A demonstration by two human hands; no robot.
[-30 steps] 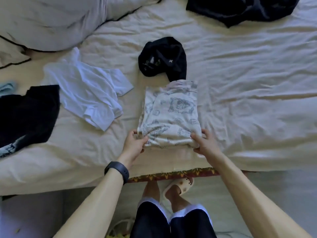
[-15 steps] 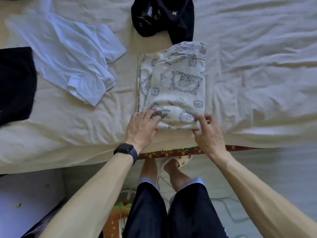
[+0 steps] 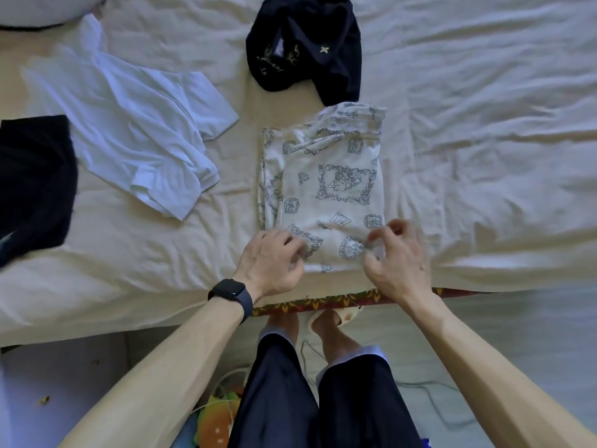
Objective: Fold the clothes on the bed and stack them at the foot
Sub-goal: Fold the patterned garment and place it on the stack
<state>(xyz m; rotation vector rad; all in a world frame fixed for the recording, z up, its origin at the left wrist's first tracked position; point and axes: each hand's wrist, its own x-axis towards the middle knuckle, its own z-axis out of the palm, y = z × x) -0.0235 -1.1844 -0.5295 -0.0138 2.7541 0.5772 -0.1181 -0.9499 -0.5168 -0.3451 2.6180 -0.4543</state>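
A soft cream folded garment (image 3: 323,195), printed with dark blue framed motifs, forms a neat rectangle with a gathered edge at its 12 o'clock end. It lies on the wrinkled off-white sheet (image 3: 484,150) at the bed's near edge, above a patterned red-and-yellow mattress border (image 3: 326,300). A crumpled dark top (image 3: 303,43) touches it at 12 o'clock; a thin white shirt (image 3: 129,130) lies rumpled at 10 o'clock, with black cloth (image 3: 32,182) beyond at 9.

The left hand (image 3: 271,263), above a black watch (image 3: 231,294), curls its fingers onto the near-left corner; whether it pinches it I cannot tell. The right hand (image 3: 397,257) is blurred, fingers loosely bent over the near-right corner, its grip unclear.
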